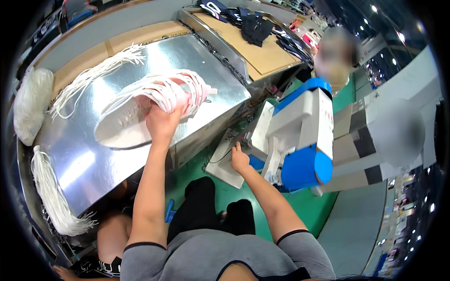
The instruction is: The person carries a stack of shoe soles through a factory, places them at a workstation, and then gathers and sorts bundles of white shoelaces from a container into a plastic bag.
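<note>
On the shiny metal table [82, 175] lies a stack of white and pink shoe uppers [124, 124], fanned over one another with a pale perforated side facing up. My left hand [164, 122] reaches in from the front and is closed around the pink edges near the stack's middle; its fingertips are partly hidden by the material. To the right, my right hand [240, 159] is at the bed of a white and blue machine [300, 124]. Its fingers stretch toward a small metal part there, and I see nothing held in them.
Bundles of white laces [101, 70] lie at the table's back and left edge, near a clear plastic bag [33, 105]. Dark fabric pieces [255, 29] rest on a cardboard-lined bench beyond. One person [335, 58] is behind the machine; another person's leg [112, 234] shows at lower left.
</note>
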The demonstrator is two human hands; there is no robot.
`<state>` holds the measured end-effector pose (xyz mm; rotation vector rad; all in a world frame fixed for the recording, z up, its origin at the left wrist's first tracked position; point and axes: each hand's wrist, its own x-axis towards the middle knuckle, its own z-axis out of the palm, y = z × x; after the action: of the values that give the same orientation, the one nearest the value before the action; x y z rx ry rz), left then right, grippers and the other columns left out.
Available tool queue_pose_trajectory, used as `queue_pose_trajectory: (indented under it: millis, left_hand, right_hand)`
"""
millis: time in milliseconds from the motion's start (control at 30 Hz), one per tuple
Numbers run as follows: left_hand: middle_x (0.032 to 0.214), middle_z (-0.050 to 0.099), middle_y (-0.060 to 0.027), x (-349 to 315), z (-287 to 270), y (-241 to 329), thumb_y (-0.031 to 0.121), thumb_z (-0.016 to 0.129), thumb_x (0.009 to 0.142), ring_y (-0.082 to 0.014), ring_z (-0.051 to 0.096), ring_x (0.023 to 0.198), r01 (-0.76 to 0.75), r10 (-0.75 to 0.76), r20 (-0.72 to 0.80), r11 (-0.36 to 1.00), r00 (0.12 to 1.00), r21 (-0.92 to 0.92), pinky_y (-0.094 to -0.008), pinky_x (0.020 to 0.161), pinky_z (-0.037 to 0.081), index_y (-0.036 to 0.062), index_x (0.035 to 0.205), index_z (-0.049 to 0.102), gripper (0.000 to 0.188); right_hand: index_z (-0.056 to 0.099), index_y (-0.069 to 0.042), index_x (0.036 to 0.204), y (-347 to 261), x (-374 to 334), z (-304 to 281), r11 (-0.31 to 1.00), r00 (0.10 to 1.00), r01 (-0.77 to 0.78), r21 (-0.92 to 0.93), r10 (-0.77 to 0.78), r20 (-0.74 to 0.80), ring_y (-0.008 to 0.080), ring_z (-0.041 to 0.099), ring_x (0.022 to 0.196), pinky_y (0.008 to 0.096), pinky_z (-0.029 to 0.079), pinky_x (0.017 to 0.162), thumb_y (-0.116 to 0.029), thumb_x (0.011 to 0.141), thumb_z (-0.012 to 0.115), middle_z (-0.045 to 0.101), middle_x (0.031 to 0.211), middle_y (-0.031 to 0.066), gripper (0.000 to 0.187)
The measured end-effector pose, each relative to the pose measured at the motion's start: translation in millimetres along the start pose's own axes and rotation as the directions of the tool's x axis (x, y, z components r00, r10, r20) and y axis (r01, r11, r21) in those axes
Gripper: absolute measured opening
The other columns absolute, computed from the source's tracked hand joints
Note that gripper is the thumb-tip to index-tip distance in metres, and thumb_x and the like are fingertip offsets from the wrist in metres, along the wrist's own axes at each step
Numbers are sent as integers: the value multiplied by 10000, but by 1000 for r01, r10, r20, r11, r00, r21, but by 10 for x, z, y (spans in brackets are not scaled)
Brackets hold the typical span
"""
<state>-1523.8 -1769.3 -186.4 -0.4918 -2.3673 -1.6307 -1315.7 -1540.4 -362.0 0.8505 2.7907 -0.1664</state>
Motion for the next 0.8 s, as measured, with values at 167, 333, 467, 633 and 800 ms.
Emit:
queue_pose_trajectory:
  millis: [167, 333, 467, 633, 800]
  left_hand:
    - [991, 641, -170, 32, 21, -14, 268, 727, 696, -331, 596, 948, 14, -13, 22, 998, 1000, -57, -386, 832, 449, 9, 1063, 594, 469]
    - [982, 640, -184, 99, 55, -214, 225, 765, 668, -346, 602, 932, 54, -54, 2, 999, 999, 2, -393, 823, 455, -18, 1029, 604, 464]
    - [1001, 643, -178, 196, 6, 65, 194, 768, 676, -290, 627, 944, 101, -94, 64, 988, 994, -113, -361, 819, 475, -19, 1045, 605, 457]
    - [984, 648, -168, 303, -15, -1, 213, 760, 682, -293, 630, 927, 199, -190, 97, 975, 977, -99, -366, 806, 484, 2, 1025, 617, 428]
    - [964, 652, -165, 357, -66, 281, 279, 764, 681, -301, 636, 908, 274, -275, 46, 961, 960, 38, -361, 784, 501, 10, 999, 627, 439]
  right_hand:
    - [411, -25, 1266, 188, 681, 360, 927, 946, 39, -374, 86, 313, 335, 597, 1037, 375, 524, 801, -151, 790, 607, 166, 1452, 272, 530]
    - [526, -12, 1232, 206, 1108, 786, 684, 927, 173, -709, 131, 352, 480, 371, 1213, 414, 475, 297, -161, 846, 515, 376, 1353, 192, 414]
    - [594, -23, 1170, 486, 1377, 1085, 594, 791, 472, -652, 41, 610, 444, 483, 1128, 520, 527, 481, -139, 840, 525, 520, 1250, 206, 357]
    - [597, -30, 1120, -137, 1315, -174, 797, 513, 603, -30, -358, 780, 325, 550, 1098, 375, 460, 902, -397, 806, 606, 567, 1192, 182, 483]
    - [543, 17, 1130, -888, 1289, -2780, 855, 137, 159, 493, -514, 847, 193, 631, 862, 313, 507, 738, -417, 854, 605, 630, 949, 111, 518]
